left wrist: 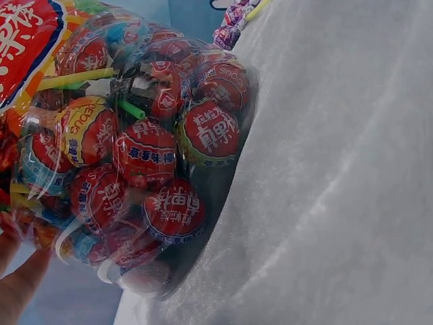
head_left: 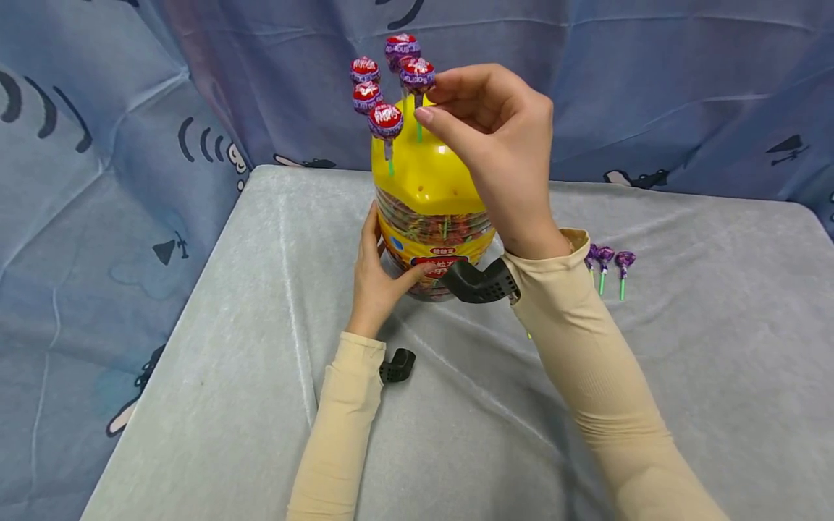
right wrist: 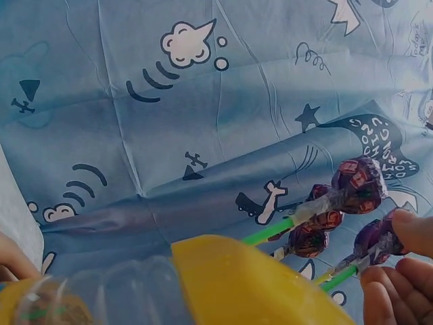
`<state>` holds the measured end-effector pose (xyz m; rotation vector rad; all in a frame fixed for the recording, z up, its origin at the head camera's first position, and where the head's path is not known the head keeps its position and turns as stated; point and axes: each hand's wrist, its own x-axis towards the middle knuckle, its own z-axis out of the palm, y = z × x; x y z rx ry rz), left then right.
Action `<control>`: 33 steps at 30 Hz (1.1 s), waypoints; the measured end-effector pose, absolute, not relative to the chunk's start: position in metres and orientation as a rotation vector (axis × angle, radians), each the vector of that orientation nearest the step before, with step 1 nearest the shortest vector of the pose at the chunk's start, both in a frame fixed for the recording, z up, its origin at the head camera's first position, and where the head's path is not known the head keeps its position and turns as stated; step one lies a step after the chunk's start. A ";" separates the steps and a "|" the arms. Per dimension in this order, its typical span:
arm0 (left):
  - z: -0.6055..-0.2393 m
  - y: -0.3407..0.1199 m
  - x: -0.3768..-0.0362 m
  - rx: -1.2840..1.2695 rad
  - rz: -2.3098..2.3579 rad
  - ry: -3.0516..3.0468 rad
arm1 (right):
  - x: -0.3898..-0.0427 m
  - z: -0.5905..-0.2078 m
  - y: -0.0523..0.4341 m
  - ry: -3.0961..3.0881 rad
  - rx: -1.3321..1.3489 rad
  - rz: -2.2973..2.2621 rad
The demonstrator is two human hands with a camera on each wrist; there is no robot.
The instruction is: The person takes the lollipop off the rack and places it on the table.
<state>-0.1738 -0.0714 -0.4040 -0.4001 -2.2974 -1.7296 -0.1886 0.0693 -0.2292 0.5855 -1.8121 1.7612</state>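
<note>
A clear plastic jar (left wrist: 101,149) full of wrapped lollipops, with a yellow lid (head_left: 430,170), stands on the table. Several purple and red lollipops stick up from the lid, among them one lollipop (head_left: 386,123) at its front left. My right hand (head_left: 504,130) pinches another lollipop (head_left: 417,76) just under its head, its green stick pointing down at the lid top. In the right wrist view, thumb and fingers close round that lollipop (right wrist: 375,244). My left hand (head_left: 381,275) grips the jar's lower left side, thumb across the front label.
Several purple lollipops (head_left: 604,257) with green sticks lie on the grey cloth-covered table (head_left: 247,347), right of the jar and partly behind the right sleeve. A blue patterned curtain (head_left: 684,94) hangs behind and to the left of the table.
</note>
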 end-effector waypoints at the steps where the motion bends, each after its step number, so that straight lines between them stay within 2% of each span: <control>1: -0.404 -0.071 -0.174 -0.397 -1.726 -2.300 | -0.189 -0.228 0.069 -1.818 0.578 1.761; 23: -0.406 -0.072 -0.174 -0.391 -1.747 -2.294 | -0.197 -0.225 0.066 -1.759 0.609 1.754; 33: -0.406 -0.072 -0.175 -0.400 -1.728 -2.295 | -0.194 -0.220 0.069 -1.607 0.500 2.064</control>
